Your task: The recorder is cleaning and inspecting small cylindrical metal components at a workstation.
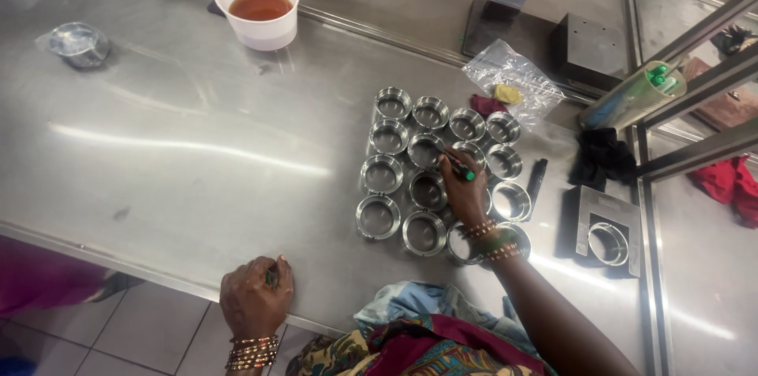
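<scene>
Several shiny metal rings (380, 174) lie in rows on a steel table (197, 147). My right hand (463, 190) rests over the middle of the rows and holds a dark marker with a green cap (459, 168), its tip at one of the rings. My left hand (257, 295) grips the near edge of the table, fingers curled over it, holding nothing else. Beaded bracelets are on both wrists.
A white cup of brown liquid (258, 7) stands at the back. A crumpled plastic bag (515, 76), a small clear container (77, 44), dark metal blocks (588, 48), a fixture holding a ring (606, 234), black and red cloths and a cylinder of pens (636, 92) sit around.
</scene>
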